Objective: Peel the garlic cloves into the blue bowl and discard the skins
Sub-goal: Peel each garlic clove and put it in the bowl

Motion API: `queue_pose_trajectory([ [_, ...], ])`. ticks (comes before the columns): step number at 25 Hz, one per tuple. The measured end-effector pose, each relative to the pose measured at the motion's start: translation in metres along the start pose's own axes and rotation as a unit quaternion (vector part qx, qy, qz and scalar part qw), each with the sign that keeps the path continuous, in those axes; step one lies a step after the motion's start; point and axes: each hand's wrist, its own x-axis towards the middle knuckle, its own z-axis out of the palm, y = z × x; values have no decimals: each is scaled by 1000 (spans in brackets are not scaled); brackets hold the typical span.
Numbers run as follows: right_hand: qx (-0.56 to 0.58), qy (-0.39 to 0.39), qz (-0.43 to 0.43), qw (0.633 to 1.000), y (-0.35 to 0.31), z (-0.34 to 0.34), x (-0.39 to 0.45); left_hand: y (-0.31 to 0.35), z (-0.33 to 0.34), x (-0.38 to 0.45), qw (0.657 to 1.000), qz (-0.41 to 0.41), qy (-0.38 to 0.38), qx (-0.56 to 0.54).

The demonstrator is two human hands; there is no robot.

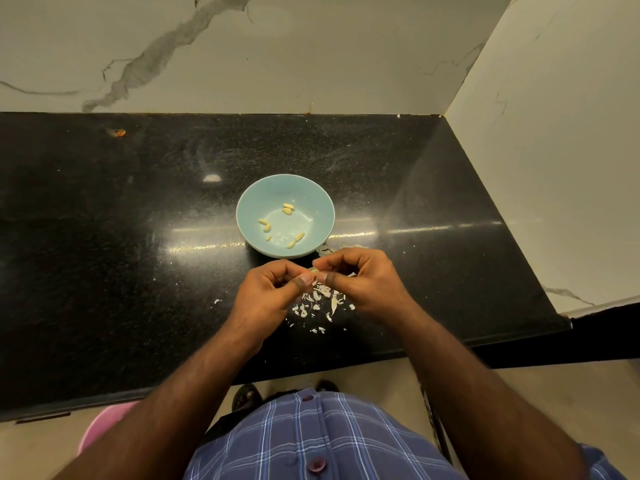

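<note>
Two hands pinch one garlic clove above a black counter.

Left hand and right hand meet fingertip to fingertip just in front of the blue bowl, fingers curled, each gripping the clove, which is mostly hidden. Peeled cloves lie scattered inside the bowl. Loose skins lie on the counter beneath the hands and beside the bowl's near right rim.

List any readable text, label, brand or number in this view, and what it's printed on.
None can be read. The blue bowl, the black countertop, the marble wall and the checked shirt show no writing. Both the left hand and the right hand pinch a garlic clove.
</note>
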Motion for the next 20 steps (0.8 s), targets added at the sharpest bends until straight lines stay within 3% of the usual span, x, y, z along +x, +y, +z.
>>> queue_pose_trajectory([
  [3, -42, -23, -20, 999, 0, 0, 0, -3, -3, 1, 1000, 1, -6, 8],
  [9, -12, -3, -32, 999, 1, 4, -3, -1, -2, 3, 1000, -5, -20, -13],
  [17, 88, 10, 41, 995, -2, 0, -3, -4, -2, 1, 1000, -5, -23, -19],
  [20, -17, 11, 16, 1000, 1, 0, -2, -2, -2, 1, 1000, 3, -24, -18],
])
